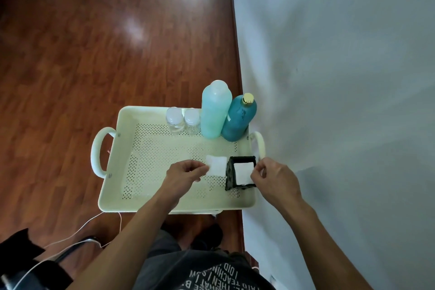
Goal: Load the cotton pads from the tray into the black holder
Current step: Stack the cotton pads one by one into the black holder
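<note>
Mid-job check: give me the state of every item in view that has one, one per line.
black holder: upright in the tray, a white pad inside
tray: holds all the items
cotton pads: loose stack beside the holder, pinched by the left hand
right hand: fingers at the holder's right edge, grip unclear
light blue bottle: upright, capped
teal bottle: leaning, gold cap on
two small jars: upright, lids on

Lighting moderate, cool in tone. Overhead light produces strong glare patches on the wooden floor [131,28]. Soft shadow falls on the wall [341,77] at lower right. Wide-angle distortion bends lines toward the edges. Focus soft throughout; corners darken slightly.
</note>
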Available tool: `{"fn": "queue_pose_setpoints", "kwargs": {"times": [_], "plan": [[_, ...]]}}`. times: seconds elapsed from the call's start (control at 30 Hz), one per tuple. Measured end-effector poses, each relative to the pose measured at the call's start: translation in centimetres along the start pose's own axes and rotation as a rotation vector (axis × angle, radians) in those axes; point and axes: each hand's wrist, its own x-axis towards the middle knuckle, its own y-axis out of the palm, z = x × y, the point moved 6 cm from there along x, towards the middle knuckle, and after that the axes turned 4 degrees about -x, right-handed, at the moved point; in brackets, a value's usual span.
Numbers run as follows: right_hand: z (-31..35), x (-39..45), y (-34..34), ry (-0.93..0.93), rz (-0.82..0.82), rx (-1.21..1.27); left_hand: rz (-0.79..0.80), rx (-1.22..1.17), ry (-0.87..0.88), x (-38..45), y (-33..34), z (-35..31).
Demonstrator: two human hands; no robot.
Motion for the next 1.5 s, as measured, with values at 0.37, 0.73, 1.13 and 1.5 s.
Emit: {"fn": "queue_pose_setpoints", "kwargs": {"times": [0.37, 0.73, 1.13, 1.5], "plan": [[0.4, -0.7, -0.3, -0.089, -0.055, 0.095, 0.006, -0.025, 0.027, 0.5, 0.0, -0.5], [1.7, -3.3, 2.0, -0.329, 0.070, -0.145, 0.009, 0.011, 0.079, 1.0, 1.0, -1.8], [1.2, -3.8, 1.8, -0.325, 0.036, -0.022, 0.261, 0.610, 0.329, 3.7, 5.0, -8.8], [-2.4, -5.8, -0.6, -0.184, -0.100, 0.216, 0.493, 1.102, 0.331, 3.1, 11.0, -11.1]]}}
